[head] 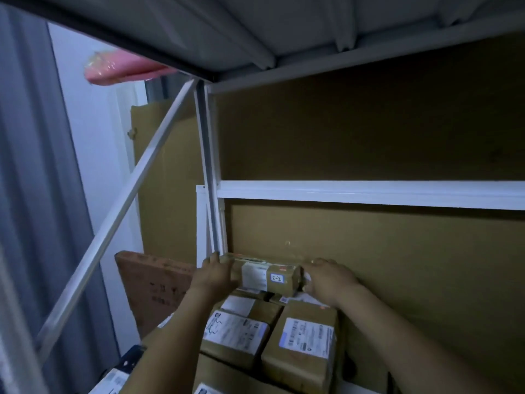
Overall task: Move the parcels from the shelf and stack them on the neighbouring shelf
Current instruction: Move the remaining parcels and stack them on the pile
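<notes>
The white metal shelf (369,193) fills most of the view. Brown cardboard backing (369,132) closes off its rear, probably so that nothing slides out behind. A slanted brace (125,194) runs up the open left side to meet the upright post (208,172). Beyond that post, a flat brown carton (150,285) leans on edge, outside the bay being worked.

Low in the bay, a stack of parcels (235,334) sits packed side by side, address labels up. The tight packing gives a fairly level top for another layer.

On top at the back lies the long parcel (265,274). It is set crosswise, close to the backing, with its left end just beside the post. It looks to rest on the boxes beneath, though the contact line is in shadow.

The left hand (213,273) clasps its left end and the right hand (326,278) its right end, fingers wrapped over the edges. A grip at both ends suits a long box, keeping it level and square to the stack. Whether it is being set down or lifted away cannot be told from this view alone.

A small white tag (277,278) with handwriting faces the person, so it can be read. A pink wrapped bundle (122,68) pokes out from the level above.
</notes>
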